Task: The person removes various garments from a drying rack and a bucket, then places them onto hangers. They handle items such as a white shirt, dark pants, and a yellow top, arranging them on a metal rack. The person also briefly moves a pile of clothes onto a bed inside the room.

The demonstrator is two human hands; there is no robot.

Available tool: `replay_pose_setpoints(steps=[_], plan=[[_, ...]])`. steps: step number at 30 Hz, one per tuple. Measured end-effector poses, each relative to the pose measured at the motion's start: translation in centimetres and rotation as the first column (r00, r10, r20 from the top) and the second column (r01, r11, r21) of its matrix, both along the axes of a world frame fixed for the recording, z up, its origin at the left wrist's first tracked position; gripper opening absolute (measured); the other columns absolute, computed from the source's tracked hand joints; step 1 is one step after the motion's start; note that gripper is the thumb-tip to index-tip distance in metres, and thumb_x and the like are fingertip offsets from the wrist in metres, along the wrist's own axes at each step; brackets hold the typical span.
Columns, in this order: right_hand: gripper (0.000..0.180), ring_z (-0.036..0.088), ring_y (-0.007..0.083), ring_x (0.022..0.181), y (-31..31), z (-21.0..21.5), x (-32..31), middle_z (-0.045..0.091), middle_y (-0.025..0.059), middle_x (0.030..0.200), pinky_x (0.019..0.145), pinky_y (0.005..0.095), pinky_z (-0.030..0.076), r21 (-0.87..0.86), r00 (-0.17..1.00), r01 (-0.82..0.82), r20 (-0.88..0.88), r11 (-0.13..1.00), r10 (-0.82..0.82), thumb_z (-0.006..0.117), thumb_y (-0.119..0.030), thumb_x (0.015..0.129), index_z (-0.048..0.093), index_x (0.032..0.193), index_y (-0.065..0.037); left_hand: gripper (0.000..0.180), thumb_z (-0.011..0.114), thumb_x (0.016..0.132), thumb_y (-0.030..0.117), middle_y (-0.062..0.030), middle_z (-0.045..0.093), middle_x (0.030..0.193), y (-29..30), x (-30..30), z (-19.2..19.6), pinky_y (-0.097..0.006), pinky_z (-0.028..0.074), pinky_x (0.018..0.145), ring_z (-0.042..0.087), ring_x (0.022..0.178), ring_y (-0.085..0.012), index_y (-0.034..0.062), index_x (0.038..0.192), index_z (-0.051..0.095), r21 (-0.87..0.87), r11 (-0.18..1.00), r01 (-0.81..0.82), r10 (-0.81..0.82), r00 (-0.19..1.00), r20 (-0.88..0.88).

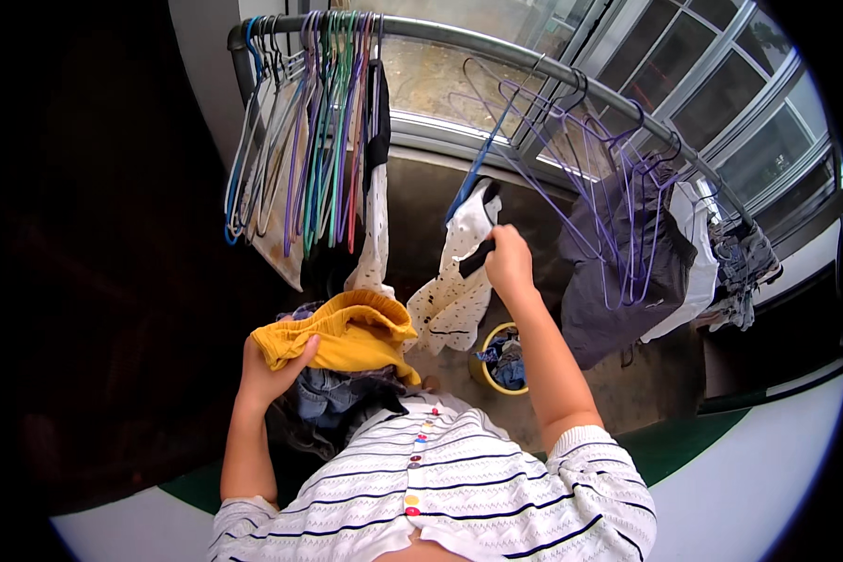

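My left hand (273,368) is closed on a yellow garment with an elastic waistband (361,328), the thumb lying over its edge. Under it, dark and blue denim clothes (323,395) are bunched against my left side. With my right hand (510,264) I grip the black-trimmed edge of a white garment with dark specks (454,281). This speckled garment hangs from a blue hanger (475,178) and drapes downward in folds. My fingertips there are partly hidden by the hand.
A curved metal rail (440,34) carries several coloured hangers (323,140) at the left and purple hangers (618,197) at the right. Dark grey clothing (628,272) and a white garment (691,253) hang further right. A yellow bucket of clothes (483,377) stands below. Glass-paned doors (684,56) lie behind.
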State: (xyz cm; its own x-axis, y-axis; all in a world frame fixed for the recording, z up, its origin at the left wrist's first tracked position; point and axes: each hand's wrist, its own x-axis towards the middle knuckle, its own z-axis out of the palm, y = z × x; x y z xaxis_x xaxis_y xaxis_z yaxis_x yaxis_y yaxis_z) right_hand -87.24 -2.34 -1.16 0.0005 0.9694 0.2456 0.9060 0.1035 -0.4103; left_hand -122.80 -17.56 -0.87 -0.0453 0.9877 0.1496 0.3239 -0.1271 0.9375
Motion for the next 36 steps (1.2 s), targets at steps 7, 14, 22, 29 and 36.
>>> replay_pose_setpoints(steps=[7,14,22,29,36], plan=[[0.02,0.065,0.0343,0.075,-2.8,-2.1,-3.5,0.068,0.0187,0.083,0.067,0.0405,0.05,-0.491,0.891,-0.432,-0.101,0.757,0.443,0.067,-0.013,0.08,0.069,0.094,0.0,0.019,0.077,0.081,0.013,-0.0045,0.068,0.071,0.3,0.3,0.6,-0.024,0.049,0.059,0.065,0.064,-0.0096,-0.0009,0.086,0.066,0.068,0.989,0.132,-0.12,0.98,-0.157],[0.025,0.052,0.0287,0.108,-9.3,-0.3,-12.8,0.05,0.0133,0.116,0.088,0.0321,0.045,-0.023,0.527,-0.709,-0.681,0.705,0.508,0.061,-0.003,0.088,0.055,0.112,0.0,0.029,0.08,0.07,0.024,-0.012,0.063,0.068,-0.4,1.9,-1.4,-0.036,0.049,0.055,0.064,0.064,-0.0318,0.0092,0.088,0.064,0.087,0.913,0.398,-0.341,0.864,-0.371],[0.044,0.052,0.0343,0.109,-13.3,-2.3,-12.1,0.05,0.0188,0.116,0.095,0.0365,0.042,0.057,0.444,-0.777,-0.655,0.626,0.612,0.068,-0.02,0.088,0.048,0.121,0.002,0.057,0.086,0.062,0.021,-0.0142,0.064,0.07,-1.8,2.8,-1.9,-0.041,0.049,0.057,0.065,0.068,-0.0352,0.0093,0.103,0.048,0.039,0.963,0.268,-0.238,0.907,-0.347],[0.041,0.052,0.0306,0.103,-13.0,-1.5,-12.2,0.048,0.0168,0.111,0.09,0.0336,0.043,0.066,0.311,-0.882,-0.661,0.467,0.682,0.068,-0.023,0.088,0.052,0.117,0.001,0.083,0.088,0.061,0.026,-0.0148,0.069,0.094,-2.5,2.7,-0.8,-0.035,0.052,0.067,0.068,0.084,-0.037,0.0073,0.132,0.049,-0.144,0.957,0.253,-0.276,0.946,-0.17],[0.028,0.057,0.0302,0.09,-11.8,2.6,-12.9,0.05,0.014,0.101,0.077,0.036,0.048,-0.098,0.347,-0.934,-0.486,0.344,0.802,0.072,-0.019,0.083,0.06,0.104,-0.006,0.053,0.086,0.061,0.026,-0.0155,0.066,0.073,-3.4,2.5,-2.2,-0.04,0.05,0.06,0.065,0.071,-0.0363,0.0067,0.105,0.063,-0.063,0.963,0.26,-0.268,0.924,-0.273]])
